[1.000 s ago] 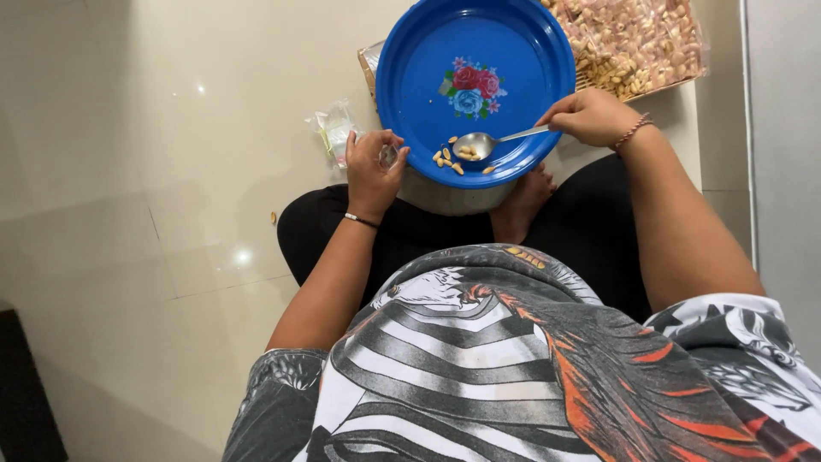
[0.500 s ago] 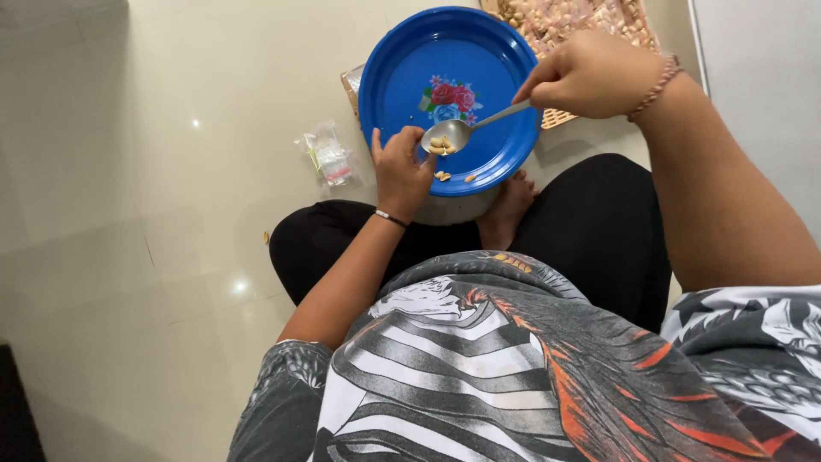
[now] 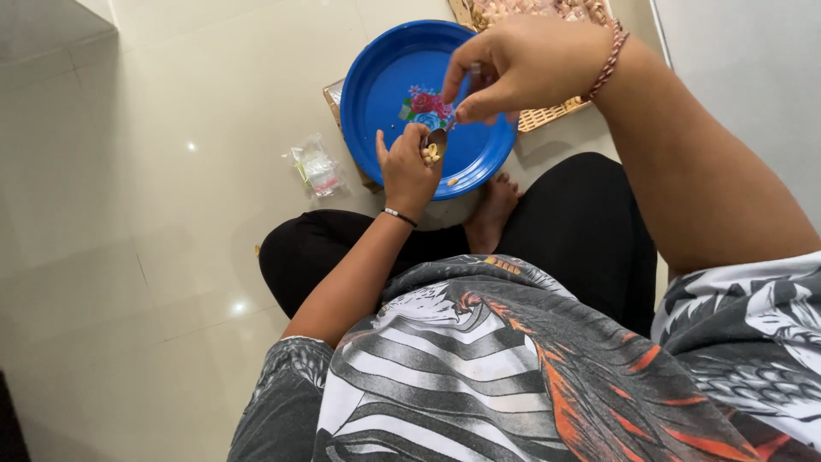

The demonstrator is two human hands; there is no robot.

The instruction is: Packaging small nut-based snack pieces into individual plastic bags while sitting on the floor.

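Right hand [image 3: 522, 64] pinches a spoon [image 3: 438, 141], tipping nuts [image 3: 430, 154] into the cupped left hand [image 3: 406, 167] at the blue plate [image 3: 385, 85]'s near edge; bare floor [image 3: 171, 214] lies leftward.

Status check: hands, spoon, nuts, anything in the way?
Right hand pinching spoon, tipped over left hand. Left hand cupped, nuts at its fingertips. One nut loose on blue tray. Nothing between the hands.
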